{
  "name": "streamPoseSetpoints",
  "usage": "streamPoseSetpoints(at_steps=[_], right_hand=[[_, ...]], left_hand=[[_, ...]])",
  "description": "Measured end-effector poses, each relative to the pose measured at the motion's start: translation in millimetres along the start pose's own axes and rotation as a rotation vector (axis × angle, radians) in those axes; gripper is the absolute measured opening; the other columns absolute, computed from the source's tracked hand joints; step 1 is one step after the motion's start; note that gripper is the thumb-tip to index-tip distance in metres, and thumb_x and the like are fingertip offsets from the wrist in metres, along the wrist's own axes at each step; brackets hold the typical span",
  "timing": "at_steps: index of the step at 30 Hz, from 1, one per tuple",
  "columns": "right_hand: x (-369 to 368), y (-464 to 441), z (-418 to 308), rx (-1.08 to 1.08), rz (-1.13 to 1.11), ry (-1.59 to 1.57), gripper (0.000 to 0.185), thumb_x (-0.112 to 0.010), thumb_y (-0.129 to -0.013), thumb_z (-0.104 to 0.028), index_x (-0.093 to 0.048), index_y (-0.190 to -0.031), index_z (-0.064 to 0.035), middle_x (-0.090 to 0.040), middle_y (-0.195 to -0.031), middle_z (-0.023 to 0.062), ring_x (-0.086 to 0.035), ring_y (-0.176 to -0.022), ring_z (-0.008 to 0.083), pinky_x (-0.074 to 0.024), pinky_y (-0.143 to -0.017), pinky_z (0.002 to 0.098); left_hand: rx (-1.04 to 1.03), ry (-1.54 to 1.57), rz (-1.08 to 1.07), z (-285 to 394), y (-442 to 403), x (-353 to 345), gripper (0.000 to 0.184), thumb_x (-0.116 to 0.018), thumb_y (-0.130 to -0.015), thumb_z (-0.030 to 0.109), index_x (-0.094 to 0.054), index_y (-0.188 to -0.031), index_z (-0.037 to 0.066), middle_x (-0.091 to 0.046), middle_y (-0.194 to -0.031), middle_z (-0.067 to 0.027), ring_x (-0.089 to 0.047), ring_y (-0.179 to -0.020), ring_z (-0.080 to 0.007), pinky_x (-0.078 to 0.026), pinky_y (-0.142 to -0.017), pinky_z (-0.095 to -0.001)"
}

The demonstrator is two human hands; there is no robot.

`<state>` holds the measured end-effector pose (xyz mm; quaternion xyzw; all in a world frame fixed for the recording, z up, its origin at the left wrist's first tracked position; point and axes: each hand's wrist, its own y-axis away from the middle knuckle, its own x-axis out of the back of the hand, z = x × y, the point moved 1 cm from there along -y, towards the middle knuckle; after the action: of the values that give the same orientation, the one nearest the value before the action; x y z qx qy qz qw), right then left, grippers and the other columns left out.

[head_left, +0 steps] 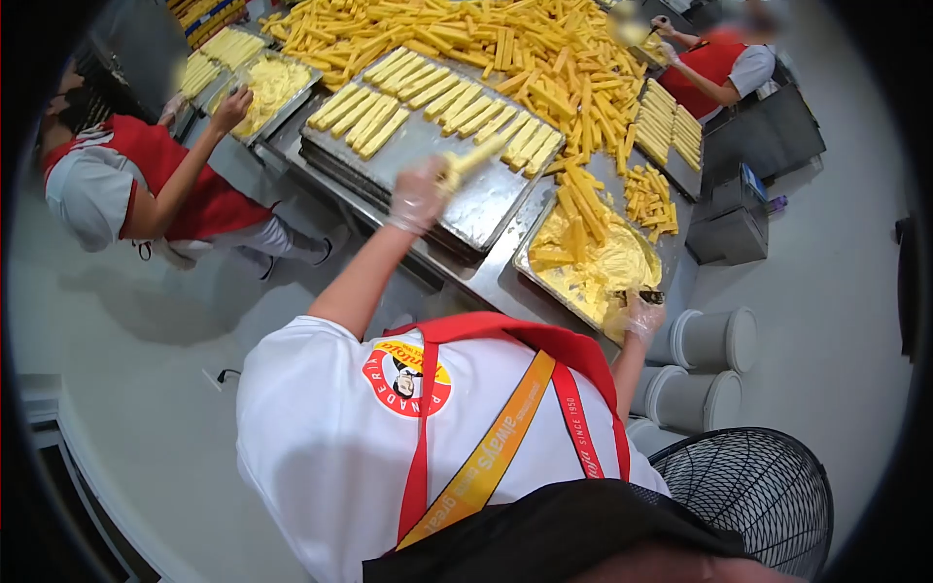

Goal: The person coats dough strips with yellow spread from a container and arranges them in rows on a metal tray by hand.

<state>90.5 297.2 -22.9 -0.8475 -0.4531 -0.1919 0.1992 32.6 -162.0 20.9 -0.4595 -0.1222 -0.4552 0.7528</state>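
Observation:
My left hand (421, 194), in a clear glove, grips a cream-coated stick (476, 160) and holds it over the stacked metal trays (408, 136). Rows of pale coated sticks (457, 102) lie on the top tray. In a clear glove too, my right hand (642, 316) is closed around a dark-handled tool (641, 296) at the near right corner of another tray (573, 306). That tray holds yellow cream (612, 262) and several uncoated sticks (581, 206). The tool's far end is not clearly visible.
A large pile of yellow sticks (544, 49) covers the back of the table. One co-worker (165, 185) stands at the left, another (714, 73) at the upper right. Lidded buckets (714, 340) and a black wire fan guard (758, 496) are at the right.

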Motion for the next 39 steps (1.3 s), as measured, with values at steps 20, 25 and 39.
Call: streamPoseSetpoints(at_steps=[20,25,39], right_hand=[[-15.0,49.2,-60.9,0.018,-0.369,-0.066,0.024,-0.076,-0.075,-0.023,-0.066,-0.086,-0.0041,-0.066,-0.075,0.0060,-0.062,-0.066,0.0159,-0.0498,-0.064,0.0301],[-11.7,4.8,-35.6,0.038,-0.088,0.159,0.020,-0.070,-0.078,-0.024,-0.066,-0.081,-0.0050,-0.067,-0.071,0.0088,-0.065,-0.067,0.0211,-0.0507,-0.063,0.0332],[-10.8,5.3,-39.6,0.278,-0.056,0.213,0.024,-0.068,-0.081,-0.028,-0.066,-0.084,-0.0037,-0.065,-0.071,0.0129,-0.064,-0.065,0.0252,-0.0495,-0.062,0.0360]], left_hand=[[-0.038,-0.465,0.079,-11.3,-10.9,14.6,0.031,-0.065,-0.071,0.017,-0.059,-0.101,0.007,-0.060,-0.097,-0.0177,-0.056,-0.094,-0.0334,-0.045,-0.086,-0.0440],[-0.500,0.072,-0.157,80.4,1.8,-53.3,0.025,-0.065,-0.074,0.016,-0.059,-0.098,0.011,-0.063,-0.092,-0.0131,-0.058,-0.092,-0.0309,-0.046,-0.080,-0.0430],[-0.669,-0.029,-0.803,137.8,-5.6,-181.8,0.017,-0.055,-0.081,0.014,-0.063,-0.096,0.012,-0.064,-0.092,-0.0135,-0.061,-0.090,-0.0323,-0.050,-0.074,-0.0435]])
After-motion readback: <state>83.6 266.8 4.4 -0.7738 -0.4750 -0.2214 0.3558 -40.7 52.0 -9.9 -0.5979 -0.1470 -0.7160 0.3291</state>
